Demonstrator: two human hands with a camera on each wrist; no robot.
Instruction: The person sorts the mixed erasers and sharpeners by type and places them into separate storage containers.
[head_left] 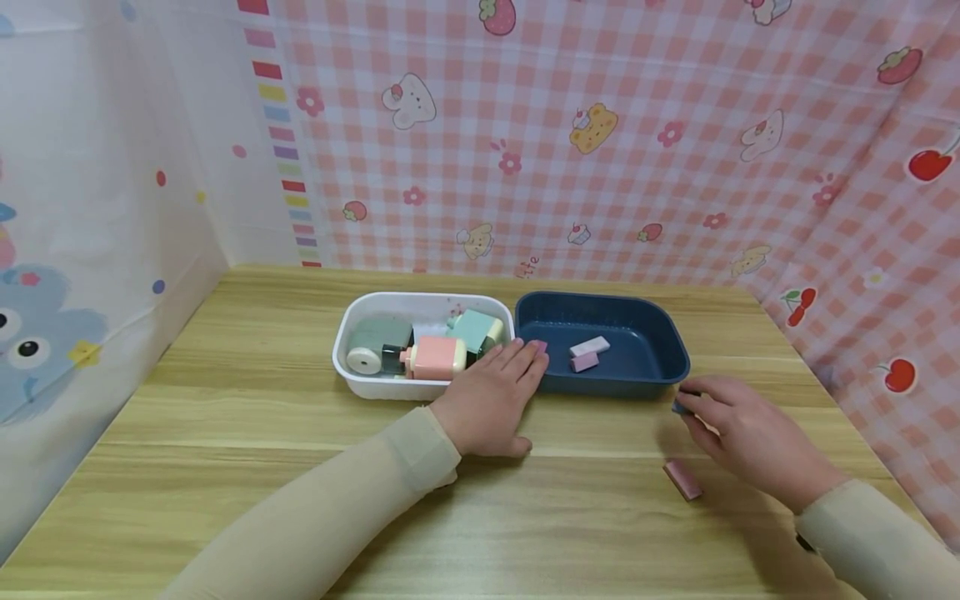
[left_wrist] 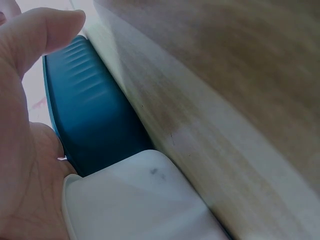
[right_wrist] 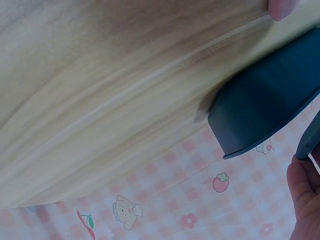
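My left hand (head_left: 487,400) lies with its fingers straight across the adjoining rims of a white bin (head_left: 345,382) and a dark blue bin (head_left: 611,387). A small pink piece (head_left: 541,346) shows at its fingertips; whether they hold it is unclear. To the right of the blue bin, my right hand (head_left: 757,433) pinches a small dark blue block (head_left: 678,407) above the table, seen also as a blue-green piece (right_wrist: 310,137) in the right wrist view. A pink block (head_left: 682,480) lies on the table below that hand. Inside the blue bin are a white block (head_left: 590,347) and a pinkish block (head_left: 584,362).
The white bin contains a pink-and-cream bottle-shaped item (head_left: 435,357), a mint-green one (head_left: 474,328), a grey-green piece with a round cream part (head_left: 364,361), and other partly covered things. Both bins stand on a wooden table (head_left: 247,417). Patterned cloth (head_left: 465,150) hangs behind and at both sides.
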